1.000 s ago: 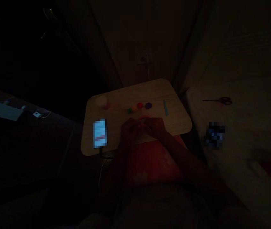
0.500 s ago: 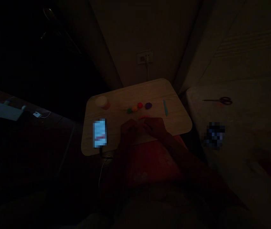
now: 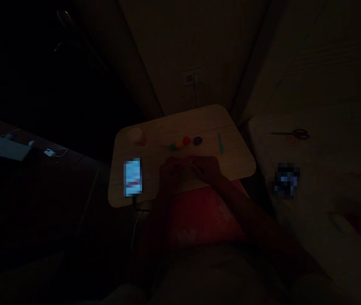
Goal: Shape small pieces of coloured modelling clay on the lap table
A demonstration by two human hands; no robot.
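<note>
The scene is very dark. My left hand (image 3: 170,170) and my right hand (image 3: 206,169) lie close together over the near edge of a small wooden table (image 3: 155,163). Fingers of both hands look curled inward towards each other; what they hold is too dark to make out. A thin red strip (image 3: 193,155), like modelling clay, shows just beyond my right fingers. Past it sit a green lump (image 3: 172,147), an orange lump (image 3: 179,145), a red lump (image 3: 186,140) and a purple lump (image 3: 197,140). A turquoise modelling knife (image 3: 220,144) lies to the right.
A pale cup (image 3: 136,136) stands at the table's back left. Below it lies a lit phone (image 3: 132,178) with a dark cable. Scissors (image 3: 290,134) and a blurred dark item (image 3: 285,181) rest on the pale surface at right. A wall socket (image 3: 192,77) holds a plug.
The picture is dimmer. My left fingers have shifted slightly, and less of the red strip shows beyond my right hand. The lumps, cup and phone stay put.
</note>
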